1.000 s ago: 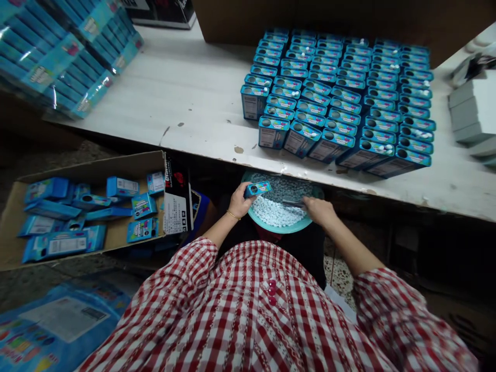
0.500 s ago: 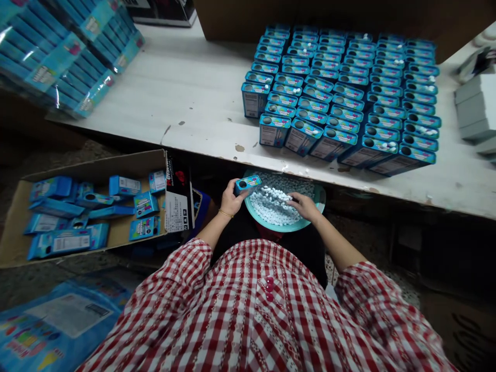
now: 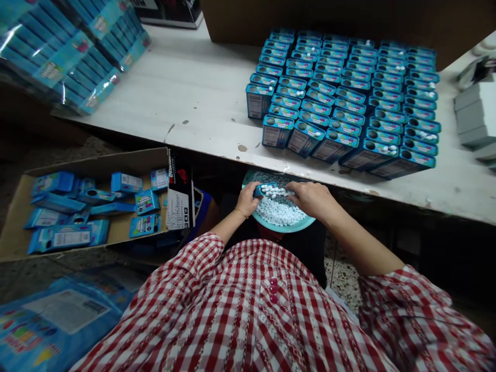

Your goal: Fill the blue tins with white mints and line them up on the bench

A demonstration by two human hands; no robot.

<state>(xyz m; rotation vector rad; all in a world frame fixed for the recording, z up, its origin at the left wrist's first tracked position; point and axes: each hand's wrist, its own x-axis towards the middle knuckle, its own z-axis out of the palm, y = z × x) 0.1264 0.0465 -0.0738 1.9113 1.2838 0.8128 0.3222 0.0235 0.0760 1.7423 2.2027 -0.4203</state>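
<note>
My left hand (image 3: 247,199) is wrapped round a small blue tin (image 3: 258,190), holding it over the left side of a turquoise basin (image 3: 289,228). White pellets (image 3: 277,211) fill the basin. From the right, my right hand (image 3: 313,199) grips a small scoop (image 3: 287,192), mostly covered by its heap of pellets. The scoop's front end meets the top of the tin, and pellets lie over the tin's round opening. Fingers and pellets hide most of the scoop's shape.
Rows of upright blue tins (image 3: 333,103) with round openings stand on the white table (image 3: 201,93). At left, a cardboard box (image 3: 110,238) holds loose blue tins. Wrapped tin packs (image 3: 70,62) lie at the back left, a blue bag (image 3: 58,320) below. Pale boxes (image 3: 475,113) sit at right.
My left hand has moved the tin rightward over the basin. My right hand has brought the loaded scoop up to the tin's top, and its pellets now lie over the opening.
</note>
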